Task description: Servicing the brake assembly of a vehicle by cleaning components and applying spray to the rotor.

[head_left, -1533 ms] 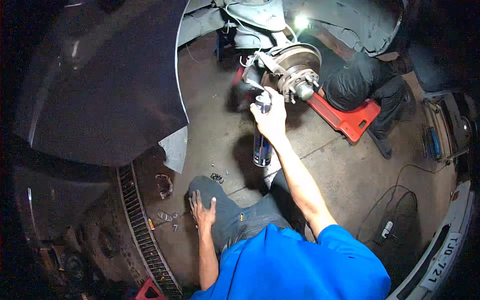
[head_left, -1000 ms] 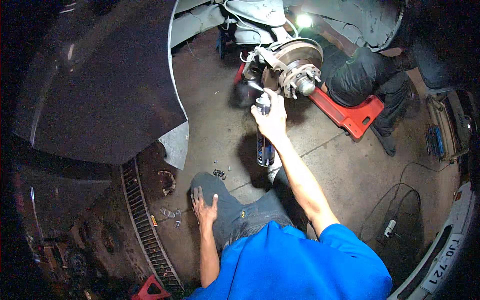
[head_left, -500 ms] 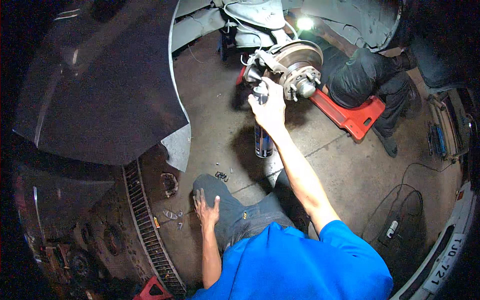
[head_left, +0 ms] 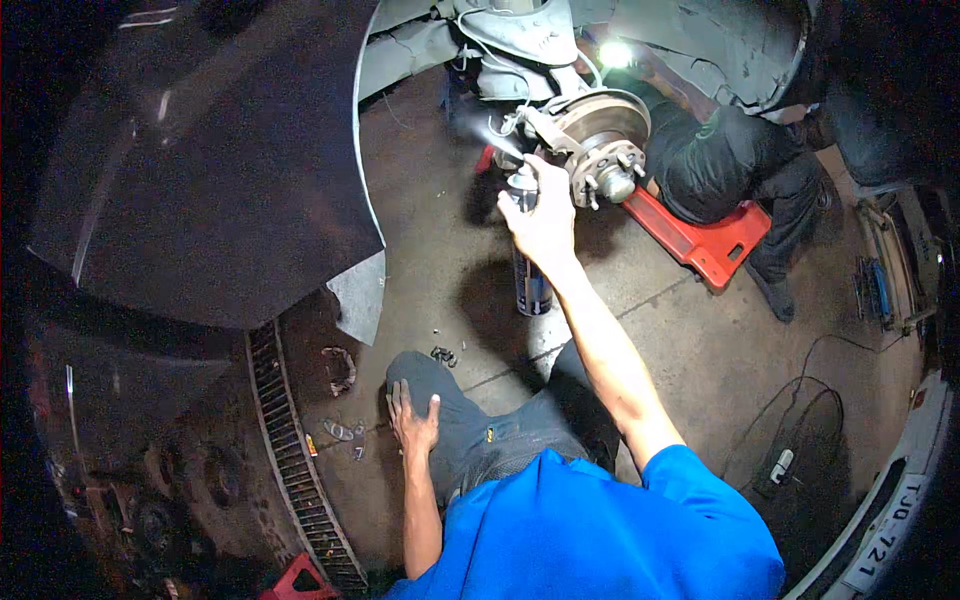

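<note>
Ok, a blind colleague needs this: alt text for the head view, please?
A person's right hand sprays white mist from a can beside an exposed brake disc. The left hand rests on the left thigh; another person in dark clothes is nearby.

White glare from a lamp (head_left: 616, 54) near the top, grainy darkness around, strong fisheye curvature toward the rim.

R arm (head_left: 610, 360) reaches fwd, almost straight; R hand (head_left: 545, 225) curled in grip, index finger (head_left: 539, 166) up top. L forearm (head_left: 421, 515) pts fwd, L hand (head_left: 416, 428) palm-down on L thigh (head_left: 450, 420), fingers (head_left: 397, 402) slightly spread.
</note>
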`<state>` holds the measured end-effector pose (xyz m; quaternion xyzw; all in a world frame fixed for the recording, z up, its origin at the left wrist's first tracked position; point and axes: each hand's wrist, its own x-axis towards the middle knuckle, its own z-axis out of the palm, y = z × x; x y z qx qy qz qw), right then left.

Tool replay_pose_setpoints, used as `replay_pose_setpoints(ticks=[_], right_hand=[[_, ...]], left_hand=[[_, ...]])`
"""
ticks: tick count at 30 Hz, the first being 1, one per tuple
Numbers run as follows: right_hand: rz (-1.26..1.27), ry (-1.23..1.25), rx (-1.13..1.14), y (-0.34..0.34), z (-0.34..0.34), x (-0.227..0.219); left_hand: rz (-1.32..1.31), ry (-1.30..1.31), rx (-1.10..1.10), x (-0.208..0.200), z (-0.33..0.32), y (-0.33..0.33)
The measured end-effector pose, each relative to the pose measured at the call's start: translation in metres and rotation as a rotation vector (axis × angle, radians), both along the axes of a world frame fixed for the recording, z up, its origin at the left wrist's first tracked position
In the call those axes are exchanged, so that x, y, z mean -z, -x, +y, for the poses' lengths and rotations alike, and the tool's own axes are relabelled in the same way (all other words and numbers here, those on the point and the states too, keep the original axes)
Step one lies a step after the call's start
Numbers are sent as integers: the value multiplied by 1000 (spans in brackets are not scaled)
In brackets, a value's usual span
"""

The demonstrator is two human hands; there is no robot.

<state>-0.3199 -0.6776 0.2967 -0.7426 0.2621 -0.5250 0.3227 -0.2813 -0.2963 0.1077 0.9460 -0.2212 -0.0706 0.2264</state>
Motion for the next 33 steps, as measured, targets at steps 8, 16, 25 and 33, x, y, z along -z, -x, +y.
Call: replay_pose_setpoints(ticks=[8, 16, 25, 33], right_hand=[[102, 9, 105, 2, -9, 24], [159, -54, 64, 6, -6, 24], [162, 49, 163, -1, -4, 16], [280, -79, 106, 5, 11, 36]], left_hand=[[-39, 24, 10, -1, -2, 1], [-43, 42, 13, -5, -4, 2], [-20, 24, 13, -3, -2, 1], [-53, 50, 19, -1, -1, 0]])
